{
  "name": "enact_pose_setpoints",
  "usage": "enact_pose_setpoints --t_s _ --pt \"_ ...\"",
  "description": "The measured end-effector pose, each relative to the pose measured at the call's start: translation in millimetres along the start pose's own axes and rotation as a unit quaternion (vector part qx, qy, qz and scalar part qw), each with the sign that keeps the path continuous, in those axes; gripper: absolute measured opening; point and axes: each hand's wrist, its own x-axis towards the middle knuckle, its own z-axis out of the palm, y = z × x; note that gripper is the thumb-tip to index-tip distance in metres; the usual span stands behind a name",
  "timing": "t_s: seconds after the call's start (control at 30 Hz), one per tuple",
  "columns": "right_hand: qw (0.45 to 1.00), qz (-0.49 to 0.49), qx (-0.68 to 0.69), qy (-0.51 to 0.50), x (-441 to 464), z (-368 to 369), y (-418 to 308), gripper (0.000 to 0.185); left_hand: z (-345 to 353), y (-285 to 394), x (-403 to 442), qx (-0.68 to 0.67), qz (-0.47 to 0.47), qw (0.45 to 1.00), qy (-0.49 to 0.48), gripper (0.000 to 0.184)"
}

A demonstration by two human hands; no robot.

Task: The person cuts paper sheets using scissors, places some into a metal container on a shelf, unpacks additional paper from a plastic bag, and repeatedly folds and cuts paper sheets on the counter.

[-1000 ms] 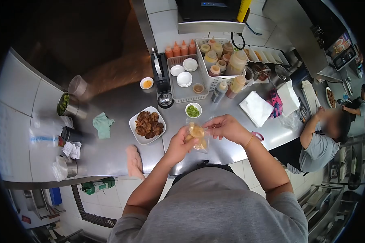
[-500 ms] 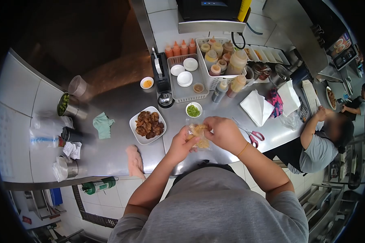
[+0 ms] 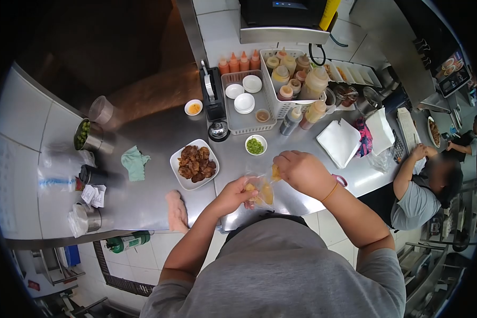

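My left hand point(image 3: 234, 196) grips a small clear plastic bag point(image 3: 264, 192) that has yellowish pieces in it. Just right of the bag's mouth, my right hand point(image 3: 305, 174) pinches a yellow piece point(image 3: 275, 173), whose exact kind I cannot make out. Beyond the hands is a small white bowl point(image 3: 247, 144) of chopped green onion point(image 3: 255, 146). To the left stands a square white plate point(image 3: 174, 162) with browned chunks of meat point(image 3: 196, 164). A pink scissor handle point(image 3: 340, 180) shows beside my right wrist; the rest of the scissors is hidden behind the arm.
A grey basket point(image 3: 257, 128) of small white dishes and a white basket point(image 3: 283, 113) of sauce bottles stand at the back. A service bell point(image 3: 219, 131), green cloth point(image 3: 135, 162) and pink cloth point(image 3: 176, 210) lie around. White paper point(image 3: 338, 143) and a co-worker point(image 3: 416, 199) are at right.
My right hand has moved right and away from the bag, with a yellow piece between its fingers. The bag hangs more open in my left hand. My right arm covers more of the scissors.
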Motion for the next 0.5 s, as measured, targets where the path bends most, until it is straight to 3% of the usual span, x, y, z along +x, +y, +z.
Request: enact_pose_setpoints --t_s 0.17,0.27,0.43,0.5 --pt "0.994 0.004 0.099 0.052 -0.7 13.9 -15.3 0.021 4.2 -20.8 7.2 -0.141 0.064 0.988 -0.030 0.045" --pt "0.986 0.011 0.141 0.083 3.5 16.1 -21.6 0.019 5.2 -25.3 9.0 -0.252 0.047 0.964 -0.068 0.046" --pt "0.961 0.092 0.259 0.042 1.5 13.0 -15.2 0.020 1.8 -28.5 12.2 -0.236 0.041 0.970 -0.042 0.039" --pt "0.898 0.182 0.389 0.092 -2.2 21.4 -6.8 0.020 -0.8 -21.3 10.6 -0.239 0.030 0.971 -0.010 0.035"
